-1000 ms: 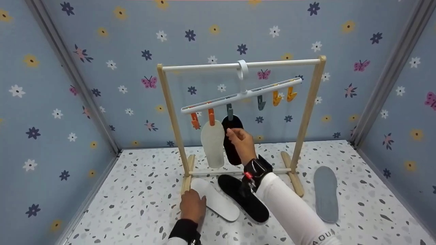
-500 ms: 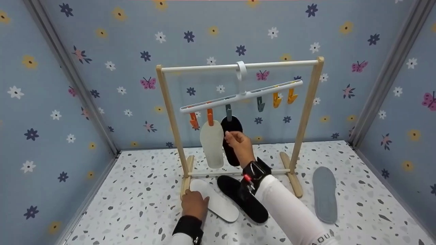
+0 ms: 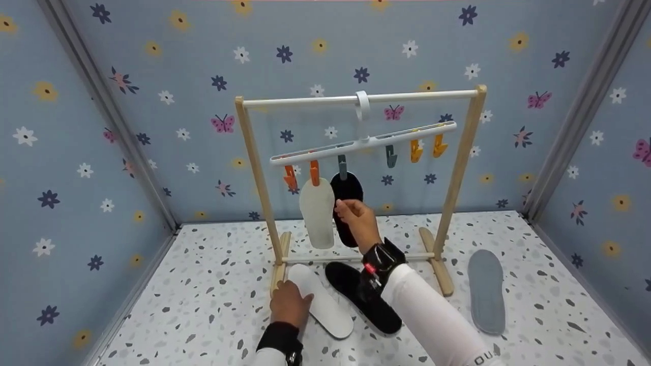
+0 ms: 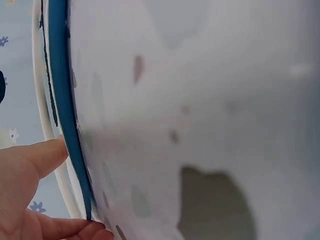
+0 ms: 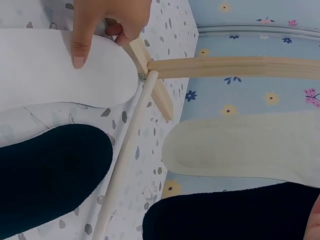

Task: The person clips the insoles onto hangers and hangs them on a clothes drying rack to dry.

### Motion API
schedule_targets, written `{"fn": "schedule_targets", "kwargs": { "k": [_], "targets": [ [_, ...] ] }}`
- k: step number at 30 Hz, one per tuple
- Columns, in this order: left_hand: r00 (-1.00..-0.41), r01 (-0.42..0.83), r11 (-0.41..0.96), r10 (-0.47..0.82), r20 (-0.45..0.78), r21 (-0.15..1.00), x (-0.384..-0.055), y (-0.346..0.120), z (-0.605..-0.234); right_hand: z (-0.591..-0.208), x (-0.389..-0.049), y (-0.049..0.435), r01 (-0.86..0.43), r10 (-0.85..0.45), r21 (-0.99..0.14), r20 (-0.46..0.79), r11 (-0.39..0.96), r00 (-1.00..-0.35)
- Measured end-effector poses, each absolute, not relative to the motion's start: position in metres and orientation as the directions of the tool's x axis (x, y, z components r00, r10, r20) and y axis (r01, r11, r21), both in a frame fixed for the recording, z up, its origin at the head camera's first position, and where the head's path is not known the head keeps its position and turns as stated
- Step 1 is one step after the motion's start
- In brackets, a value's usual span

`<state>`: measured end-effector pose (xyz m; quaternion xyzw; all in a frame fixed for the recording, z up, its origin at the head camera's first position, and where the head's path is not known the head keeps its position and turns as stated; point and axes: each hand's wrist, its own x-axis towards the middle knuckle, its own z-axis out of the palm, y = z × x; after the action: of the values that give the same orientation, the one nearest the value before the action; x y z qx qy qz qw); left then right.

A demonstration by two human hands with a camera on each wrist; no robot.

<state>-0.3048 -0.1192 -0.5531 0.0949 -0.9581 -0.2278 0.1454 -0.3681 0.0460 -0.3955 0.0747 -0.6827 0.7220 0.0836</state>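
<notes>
In the head view, my left hand (image 3: 290, 305) pinches the edge of a white insole (image 3: 325, 307) lying on the speckled tabletop, thumb on top and fingers at the rim. Seen from the left wrist, the blue edge of the insole (image 4: 70, 100) runs between thumb and fingers. My right hand (image 3: 360, 218) hovers in front of a hanging black insole (image 3: 346, 190), its fingers loosely curled with nothing visible in them. A grey clothespin (image 3: 343, 168) holds that insole by the top. Beside it, an orange clothespin (image 3: 315, 173) holds a cream insole (image 3: 318, 218).
The white hanger (image 3: 363, 142) hangs tilted, left end lower, from a wooden rack (image 3: 254, 178). Several other clothespins on it hold nothing, including a yellow clothespin (image 3: 415, 151). Another black insole (image 3: 381, 310) lies partly under my right forearm. A grey insole (image 3: 486, 292) lies at right.
My right hand has lowered slightly in front of the hanging black insole. The white insole under my left hand has turned a little, its near end coming closer. The hanger's right end dips slightly.
</notes>
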Motion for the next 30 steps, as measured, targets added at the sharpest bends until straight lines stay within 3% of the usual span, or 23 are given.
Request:
{"fn": "schedule_targets", "kwargs": {
  "k": [13, 30],
  "targets": [
    [-0.942, -0.012, 0.835, -0.194, 0.274, 0.55, -0.31, -0.12, -0.56, -0.408, -0.375, 0.046, -0.222, 0.043, -0.974, 0.22, -0.038, -0.975],
    [-0.948, 0.1, 0.558, -0.197, 0.248, 0.824, -0.313, -0.133, -0.561, -0.407, -0.375, 0.045, -0.225, 0.019, -0.973, 0.225, -0.041, -0.974]
  ]
}}
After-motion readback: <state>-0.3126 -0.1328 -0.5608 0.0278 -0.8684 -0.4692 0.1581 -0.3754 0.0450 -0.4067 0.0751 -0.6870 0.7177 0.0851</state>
